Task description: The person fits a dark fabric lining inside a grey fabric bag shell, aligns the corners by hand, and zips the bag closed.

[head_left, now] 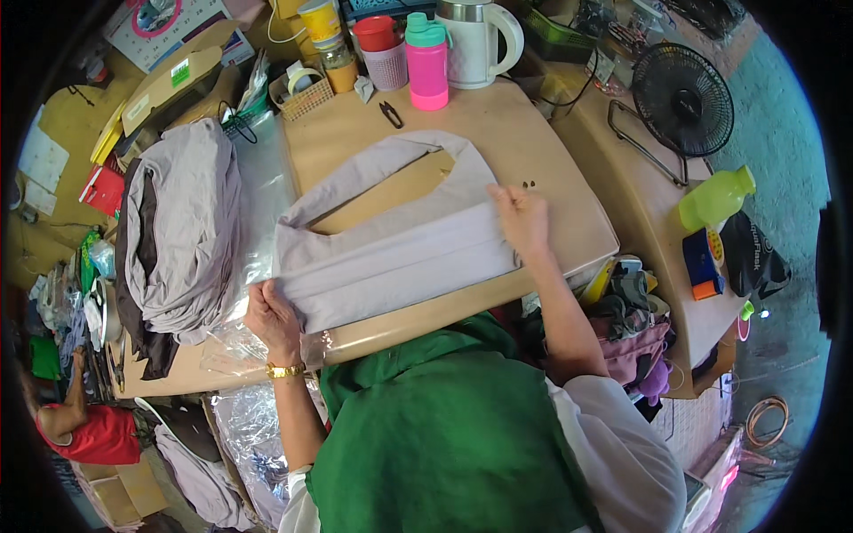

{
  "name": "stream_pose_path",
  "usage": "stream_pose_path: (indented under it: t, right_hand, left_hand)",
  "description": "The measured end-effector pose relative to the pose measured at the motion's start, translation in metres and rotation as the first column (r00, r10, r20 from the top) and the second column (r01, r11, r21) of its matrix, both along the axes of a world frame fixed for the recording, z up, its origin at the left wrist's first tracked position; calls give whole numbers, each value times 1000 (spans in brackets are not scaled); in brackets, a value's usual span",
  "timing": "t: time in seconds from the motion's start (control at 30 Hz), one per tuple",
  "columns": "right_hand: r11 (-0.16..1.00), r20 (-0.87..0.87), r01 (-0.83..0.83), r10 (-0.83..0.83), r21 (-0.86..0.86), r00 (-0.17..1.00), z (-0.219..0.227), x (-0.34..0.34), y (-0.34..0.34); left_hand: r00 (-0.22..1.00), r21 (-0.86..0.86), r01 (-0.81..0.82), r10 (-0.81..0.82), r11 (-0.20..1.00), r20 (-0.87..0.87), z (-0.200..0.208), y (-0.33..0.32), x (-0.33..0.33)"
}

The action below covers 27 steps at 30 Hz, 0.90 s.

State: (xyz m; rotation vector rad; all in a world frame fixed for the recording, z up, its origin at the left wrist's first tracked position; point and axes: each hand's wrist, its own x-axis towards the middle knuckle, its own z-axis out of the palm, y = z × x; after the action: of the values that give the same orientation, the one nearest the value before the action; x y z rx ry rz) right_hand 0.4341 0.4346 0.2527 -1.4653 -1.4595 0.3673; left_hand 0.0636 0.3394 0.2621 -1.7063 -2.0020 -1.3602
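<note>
A light grey fabric piece lies across the tan tabletop. Its near part is stretched into a flat folded band, and the rest curves behind it in a loop. My left hand, with a gold bracelet at the wrist, is closed on the band's left end. At the opposite end, by the far right corner of the band, the fingers of my right hand grip the same fabric. Black thread snips lie beyond the loop. A few small dark bits rest near my right hand.
Left of the fabric stands a tall pile of grey garments beside clear plastic sheeting. A pink bottle, white jug and basket line the back. A black fan and green bottle are at right. A red-shirted person is at far left.
</note>
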Motion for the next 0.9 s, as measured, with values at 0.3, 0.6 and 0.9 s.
stream_pose_path:
  t: [0.3,0.6,0.9]
  right_hand:
    - [947,-287,-201,125,-251,950,0,60,3]
    - [944,345,-182,274,-276,898,25,14,82]
    - [957,-145,-250,229,-150,963,6,76,33]
  left_hand:
    - [979,-230,182,-154,956,133,16,-17,-47]
    - [983,-445,44,-118,894,-139,26,114,-55]
    - [923,-451,208,-327,868,-205,91,23,9]
